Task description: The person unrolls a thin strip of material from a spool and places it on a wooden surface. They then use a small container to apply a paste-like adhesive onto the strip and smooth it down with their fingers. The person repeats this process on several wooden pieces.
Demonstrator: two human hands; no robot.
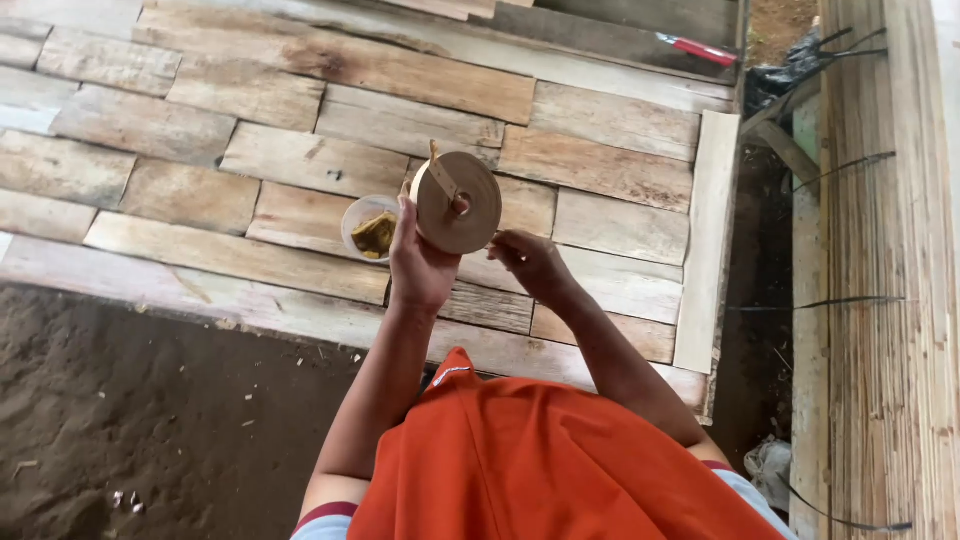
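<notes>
Roll of tan tape (458,202) stood on edge in the left hand (420,262), fingers gripping its rim, flat face toward the camera (loose end pointing up-left). The right hand (530,262) pinched closed beside it, above the plank floor (200,140); a plastic cup (368,228) sat just behind.

You have a patchwork wooden panel (300,110) below you, a small cup of brownish paste (370,232) on it, a red-handled cutter (697,48) far side, and stacked veneer strips (885,270) to your right.
</notes>
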